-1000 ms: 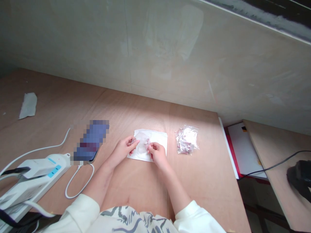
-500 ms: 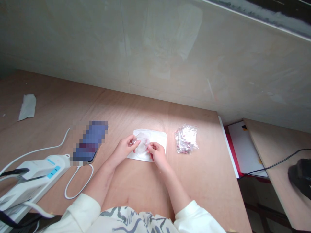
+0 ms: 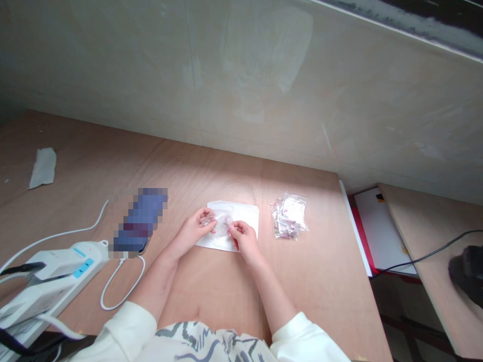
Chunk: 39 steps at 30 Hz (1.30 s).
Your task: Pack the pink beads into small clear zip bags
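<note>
Between my two hands is a small clear plastic bag (image 3: 222, 224), held above a white paper envelope (image 3: 247, 216) that lies flat on the table. The fingers of my left hand (image 3: 194, 229) are closed on the bag's left side. My right hand (image 3: 244, 236) pinches its right edge between thumb and fingers. What the bag contains is too small and blurred to make out. To the right of the envelope lies a pile of clear plastic bags (image 3: 290, 215) with reddish bits in them.
A phone (image 3: 139, 221), blurred out, lies left of my hands with a white charging cable (image 3: 103, 296) plugged in. A white power strip (image 3: 88, 259) fills the lower left. A paper scrap (image 3: 43, 167) lies far left. The wall (image 3: 226, 75) rises behind the wooden table (image 3: 317, 291).
My left fingers have shifted slightly on the clear bag, which looks more crumpled near them. My right hand stays almost where it was.
</note>
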Tool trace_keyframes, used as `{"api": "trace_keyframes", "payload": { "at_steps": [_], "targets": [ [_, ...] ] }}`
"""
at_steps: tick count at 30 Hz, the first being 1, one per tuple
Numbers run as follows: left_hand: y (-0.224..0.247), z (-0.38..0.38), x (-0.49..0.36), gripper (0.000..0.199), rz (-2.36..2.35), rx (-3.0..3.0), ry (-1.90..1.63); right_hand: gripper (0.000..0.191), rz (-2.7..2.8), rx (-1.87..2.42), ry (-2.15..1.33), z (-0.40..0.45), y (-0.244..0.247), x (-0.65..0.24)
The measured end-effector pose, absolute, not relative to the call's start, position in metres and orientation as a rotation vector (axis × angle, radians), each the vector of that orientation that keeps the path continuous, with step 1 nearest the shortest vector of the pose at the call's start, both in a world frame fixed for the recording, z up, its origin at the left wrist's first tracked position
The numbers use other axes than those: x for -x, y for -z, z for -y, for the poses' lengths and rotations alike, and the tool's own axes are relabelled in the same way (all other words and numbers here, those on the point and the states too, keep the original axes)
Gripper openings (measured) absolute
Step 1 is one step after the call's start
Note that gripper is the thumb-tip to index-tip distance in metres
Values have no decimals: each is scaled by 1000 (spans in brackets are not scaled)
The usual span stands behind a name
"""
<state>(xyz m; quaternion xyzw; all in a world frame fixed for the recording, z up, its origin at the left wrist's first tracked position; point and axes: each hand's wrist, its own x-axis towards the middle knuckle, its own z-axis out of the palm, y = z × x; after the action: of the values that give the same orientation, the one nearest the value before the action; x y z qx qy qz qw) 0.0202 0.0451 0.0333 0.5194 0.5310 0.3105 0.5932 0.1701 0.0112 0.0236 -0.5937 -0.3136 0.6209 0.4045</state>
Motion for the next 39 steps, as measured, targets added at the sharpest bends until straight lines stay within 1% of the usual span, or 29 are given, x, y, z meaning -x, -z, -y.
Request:
{"api": "trace_keyframes", "payload": {
  "at_steps": [9,13,16,17,21,24,27,29,31,35,39],
  "targets": [
    [-37,-44,-20,25,-1169,-1216,-734,15,810,1477,-1578,-10,-29,-171],
    [-48,-37,-7,19,-1066,-1233,-649,15,890,1451,-1425,-6,-39,-174],
    [-57,-32,11,36,-953,-1266,-450,12,1020,1437,-1292,-4,-57,-180],
    [-60,-31,17,38,-928,-1264,-425,11,1074,1432,-1271,-3,-64,-182],
    [-74,-32,23,27,-1096,-1262,-604,11,1352,1445,-1203,0,-90,-184],
    [-90,-31,11,22,-1087,-1351,-560,12,1524,1439,-1124,3,-98,-178],
    [-98,-28,-1,19,-1092,-1440,-551,12,1458,1440,-1116,7,-94,-172],
    [-97,-26,-3,19,-1117,-1438,-585,14,1339,1475,-1152,9,-90,-173],
    [-93,-25,-2,19,-1123,-1401,-611,12,1275,1521,-1207,10,-87,-175],
    [-88,-26,4,18,-1093,-1374,-624,15,1257,1536,-1245,9,-88,-179],
    [-91,-27,5,19,-1101,-1375,-655,12,1281,1469,-1247,9,-90,-175]
  ]
}}
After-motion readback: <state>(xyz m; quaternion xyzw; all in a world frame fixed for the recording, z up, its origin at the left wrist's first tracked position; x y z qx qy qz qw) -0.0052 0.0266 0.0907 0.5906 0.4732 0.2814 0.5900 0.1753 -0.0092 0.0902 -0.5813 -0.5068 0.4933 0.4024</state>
